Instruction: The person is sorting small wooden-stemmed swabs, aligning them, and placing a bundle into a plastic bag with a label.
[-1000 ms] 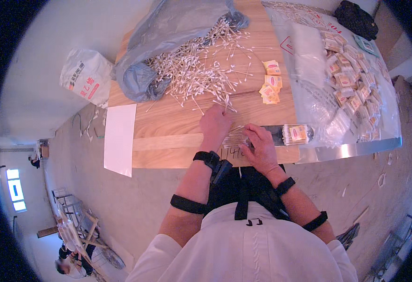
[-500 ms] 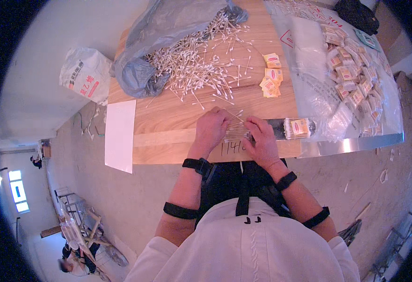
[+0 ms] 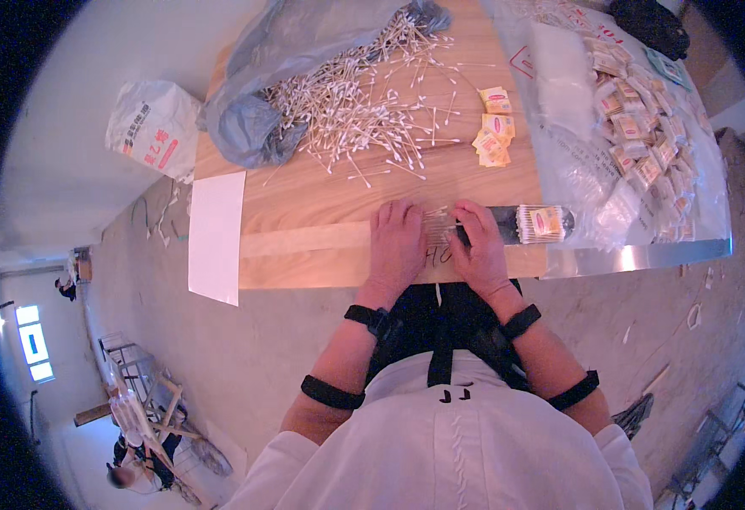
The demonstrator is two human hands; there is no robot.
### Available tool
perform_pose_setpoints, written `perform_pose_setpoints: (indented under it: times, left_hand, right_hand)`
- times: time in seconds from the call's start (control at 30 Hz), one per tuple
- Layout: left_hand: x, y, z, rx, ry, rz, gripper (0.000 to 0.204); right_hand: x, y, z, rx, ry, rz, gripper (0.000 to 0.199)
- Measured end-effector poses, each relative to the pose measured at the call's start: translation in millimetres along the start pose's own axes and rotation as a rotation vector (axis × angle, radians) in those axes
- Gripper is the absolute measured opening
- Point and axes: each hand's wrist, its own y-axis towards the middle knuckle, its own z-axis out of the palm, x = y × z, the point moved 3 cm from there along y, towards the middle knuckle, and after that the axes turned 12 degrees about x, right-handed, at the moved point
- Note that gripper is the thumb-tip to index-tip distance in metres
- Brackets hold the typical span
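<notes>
A short row of cotton swabs [image 3: 436,228] lies side by side near the table's front edge, between my two hands. My left hand [image 3: 398,245] rests palm down at the row's left end, its fingers lying close together and covering part of it. At the right end, my right hand [image 3: 480,248] has its thumb and fingers apart, the fingertips touching or close to the swab tips. Beyond my right hand, a packed bundle of swabs [image 3: 542,223] with a yellow label lies on a dark strip [image 3: 503,223]. A big loose heap of swabs [image 3: 347,110] spreads farther back.
A grey plastic bag [image 3: 257,127] surrounds the heap's left side. Yellow cards [image 3: 495,136] lie right of it. Many small swab packs [image 3: 644,127] cover clear plastic sheeting at the right. White paper [image 3: 217,229] overhangs the left edge, near a white sack [image 3: 155,127]. Another person [image 3: 138,476] is at lower left.
My left hand has gone from pinching a swab to lying flat at the row's left end, shifting slightly right. My right hand has stayed by the row's right end.
</notes>
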Motion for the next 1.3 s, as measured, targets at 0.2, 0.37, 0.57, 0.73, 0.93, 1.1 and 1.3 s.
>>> perform_pose_setpoints:
  times: [0.2,0.37,0.57,0.73,0.93,1.1,1.3]
  left_hand:
    - [14.3,13.4,1.1,0.038,-0.077,-0.018,0.018]
    - [14.8,24.2,-3.6,-0.012,-0.104,-0.055,0.021]
    - [-10.1,-3.3,13.7,0.118,0.040,-0.102,0.056]
    - [-30.7,-26.6,19.8,0.207,-0.019,-0.071,0.077]
    - [-9.2,12.7,15.2,0.181,0.124,-0.041,0.083]
    - [-28.6,-12.3,13.5,0.230,0.071,0.016,0.077]
    - [-6.6,-10.5,21.6,-0.027,-0.361,-0.049,0.059]
  right_hand:
    - [2.9,0.1,-0.1,-0.013,0.006,0.016,0.040]
    - [-0.9,-1.4,-1.5,-0.041,0.034,0.034,0.040]
    - [-2.9,-1.7,-1.7,-0.071,0.036,0.028,0.038]
    - [-7.1,-2.5,-0.5,-0.169,0.050,0.037,0.030]
    - [-8.4,-0.5,-2.7,-0.126,0.090,0.059,0.030]
    - [-9.7,-1.1,-6.0,-0.176,0.110,0.095,0.027]
    - [-8.5,5.9,-6.0,-0.211,0.222,0.113,0.030]
